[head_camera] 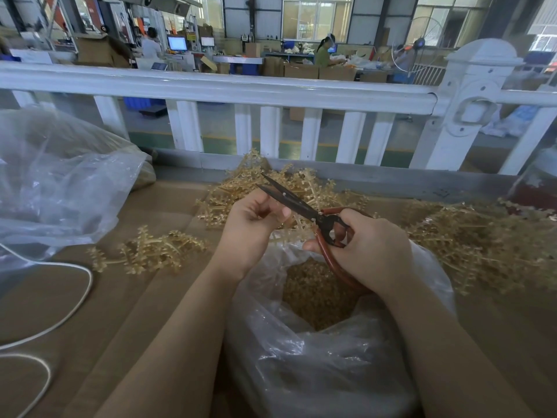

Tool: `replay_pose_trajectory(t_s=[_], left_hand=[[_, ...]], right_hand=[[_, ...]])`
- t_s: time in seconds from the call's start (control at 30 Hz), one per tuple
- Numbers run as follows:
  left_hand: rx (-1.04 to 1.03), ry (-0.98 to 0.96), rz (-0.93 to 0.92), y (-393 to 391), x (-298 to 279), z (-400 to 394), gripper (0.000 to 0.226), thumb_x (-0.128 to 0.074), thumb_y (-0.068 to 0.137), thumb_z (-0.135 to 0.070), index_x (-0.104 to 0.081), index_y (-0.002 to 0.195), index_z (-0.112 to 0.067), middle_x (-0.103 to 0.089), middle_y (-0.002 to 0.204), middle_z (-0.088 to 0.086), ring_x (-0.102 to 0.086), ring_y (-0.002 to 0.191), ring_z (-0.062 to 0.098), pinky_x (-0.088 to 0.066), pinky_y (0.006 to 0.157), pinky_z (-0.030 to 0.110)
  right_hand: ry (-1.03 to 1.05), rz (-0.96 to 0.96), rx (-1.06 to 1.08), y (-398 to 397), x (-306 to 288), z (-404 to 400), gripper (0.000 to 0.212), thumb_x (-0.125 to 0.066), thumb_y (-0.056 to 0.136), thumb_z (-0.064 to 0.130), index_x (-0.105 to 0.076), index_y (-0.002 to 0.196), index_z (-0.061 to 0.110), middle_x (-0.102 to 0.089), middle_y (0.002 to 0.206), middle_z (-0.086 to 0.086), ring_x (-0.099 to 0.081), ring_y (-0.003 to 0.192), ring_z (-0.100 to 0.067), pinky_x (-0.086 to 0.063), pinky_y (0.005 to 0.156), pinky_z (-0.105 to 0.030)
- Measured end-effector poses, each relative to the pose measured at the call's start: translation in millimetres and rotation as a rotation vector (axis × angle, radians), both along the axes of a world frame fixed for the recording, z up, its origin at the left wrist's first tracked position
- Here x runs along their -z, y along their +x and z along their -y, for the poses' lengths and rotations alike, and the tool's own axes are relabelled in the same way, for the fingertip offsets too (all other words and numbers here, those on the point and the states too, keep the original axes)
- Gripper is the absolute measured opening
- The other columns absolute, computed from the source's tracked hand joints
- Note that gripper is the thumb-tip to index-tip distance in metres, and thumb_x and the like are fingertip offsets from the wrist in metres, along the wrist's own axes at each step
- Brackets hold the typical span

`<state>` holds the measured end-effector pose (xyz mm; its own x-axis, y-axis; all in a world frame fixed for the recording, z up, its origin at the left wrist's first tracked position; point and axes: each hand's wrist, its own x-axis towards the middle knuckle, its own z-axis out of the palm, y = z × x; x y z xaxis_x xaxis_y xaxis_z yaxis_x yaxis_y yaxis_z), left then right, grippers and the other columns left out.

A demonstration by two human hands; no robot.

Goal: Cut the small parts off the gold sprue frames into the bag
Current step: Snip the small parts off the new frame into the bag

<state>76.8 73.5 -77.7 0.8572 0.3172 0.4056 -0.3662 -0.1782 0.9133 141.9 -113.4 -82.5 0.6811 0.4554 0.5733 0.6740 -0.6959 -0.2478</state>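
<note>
The right hand [370,248] grips one pair of scissors [304,208] by its red-brown loop handles, fingers curled through and around them, the dark blades parted and pointing up and away to the left. The left hand [256,224] sits just beside the blades with its fingers curled in; whether they pinch a sprue piece I cannot tell, since the palm hides it. Both hands hover over one open clear bag [316,351], which holds a heap of small gold parts [313,294]. Gold sprue frames lie in three heaps on the brown cardboard tabletop [126,297]: one behind the hands [241,188], one to the left [150,251], one large spread at right [482,245]. A second crumpled plastic bag [60,188] sits far left, a white cord [60,297] loops near it, and a white railing [241,92] runs behind.
</note>
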Motion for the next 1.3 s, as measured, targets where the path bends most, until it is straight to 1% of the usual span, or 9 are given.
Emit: replay_pose_trajectory(t_s=[0.27,0.77,0.87,0.97,1.03,1.1,1.17,1.23,1.3], left_hand=[[0.006,0.018,0.001,0,1,-1,0.006,-0.06,0.093,0.005,-0.062,0.098,0.007,-0.062,0.071,-0.004,-0.058,0.07,0.009,-0.046,0.072,0.025],[0.039,0.024,0.001,0,0,-1,0.028,-0.057,0.094,0.007,-0.063,0.086,-0.019,-0.061,0.068,-0.009,-0.059,0.068,0.004,-0.048,0.068,0.015],[0.072,-0.014,0.004,1,0,-2,0.022,-0.055,0.095,0.008,-0.061,0.086,-0.011,-0.058,0.072,0.0,-0.057,0.069,0.007,-0.048,0.069,0.017],[0.099,-0.053,0.009,1,1,-6,0.005,-0.056,0.094,0.008,-0.055,0.089,0.011,-0.057,0.074,0.005,-0.054,0.069,0.011,-0.049,0.07,0.021],[0.099,-0.05,0.002,2,3,-6,0.009,-0.057,0.094,0.007,-0.055,0.094,0.016,-0.058,0.074,0.005,-0.054,0.07,0.013,-0.049,0.071,0.024],[0.11,-0.038,-0.012,1,2,-5,0.01,-0.058,0.093,0.006,-0.057,0.095,0.016,-0.06,0.074,0.005,-0.054,0.07,0.013,-0.048,0.071,0.025],[0.147,-0.03,-0.041,2,1,-4,0.007,-0.059,0.093,0.006,-0.06,0.094,0.013,-0.063,0.071,-0.002,-0.055,0.066,0.01,-0.047,0.068,0.02],[0.197,-0.046,-0.074,1,0,-2,0.006,-0.059,0.093,0.006,-0.064,0.09,0.004,-0.063,0.07,-0.003,-0.056,0.065,0.009,-0.046,0.067,0.018],[0.232,-0.068,-0.088,2,1,1,0.011,-0.06,0.092,0.004,-0.065,0.088,-0.005,-0.063,0.071,-0.001,-0.056,0.067,0.01,-0.048,0.067,0.019]], right_hand=[[0.004,-0.066,-0.027,4,3,0,0.077,-0.031,0.061,0.103,-0.056,0.074,0.031,-0.057,0.059,0.018,-0.048,0.053,0.006,-0.032,0.051,-0.01],[0.057,-0.117,-0.074,6,4,1,0.069,-0.032,0.06,0.104,-0.046,0.065,0.036,-0.052,0.052,0.019,-0.05,0.049,0.004,-0.029,0.048,-0.012],[0.098,-0.141,-0.091,5,2,0,0.063,-0.039,0.061,0.102,-0.05,0.07,0.04,-0.056,0.058,0.021,-0.053,0.053,0.005,-0.033,0.051,-0.01],[0.208,-0.217,-0.083,2,-3,-4,0.07,-0.042,0.057,0.102,-0.06,0.072,0.036,-0.064,0.069,0.024,-0.061,0.064,0.002,-0.037,0.051,-0.011],[0.323,-0.297,-0.092,1,-5,-5,0.068,-0.045,0.052,0.103,-0.061,0.07,0.039,-0.063,0.075,0.035,-0.061,0.072,0.008,-0.041,0.055,-0.017],[0.417,-0.387,-0.079,1,-8,-5,0.065,-0.049,0.046,0.102,-0.064,0.069,0.043,-0.066,0.074,0.033,-0.063,0.074,0.008,-0.047,0.059,-0.021],[0.455,-0.452,-0.067,2,-9,-6,0.055,-0.061,0.048,0.093,-0.065,0.069,0.042,-0.068,0.073,0.03,-0.064,0.074,0.007,-0.049,0.061,-0.022],[0.472,-0.5,-0.068,3,-9,-8,0.031,-0.079,0.064,0.066,-0.068,0.07,0.037,-0.07,0.071,0.026,-0.066,0.07,0.004,-0.05,0.058,-0.019],[0.519,-0.566,-0.109,4,-8,-9,0.014,-0.084,0.075,0.04,-0.072,0.075,0.033,-0.073,0.072,0.018,-0.069,0.068,-0.001,-0.05,0.057,-0.013]])
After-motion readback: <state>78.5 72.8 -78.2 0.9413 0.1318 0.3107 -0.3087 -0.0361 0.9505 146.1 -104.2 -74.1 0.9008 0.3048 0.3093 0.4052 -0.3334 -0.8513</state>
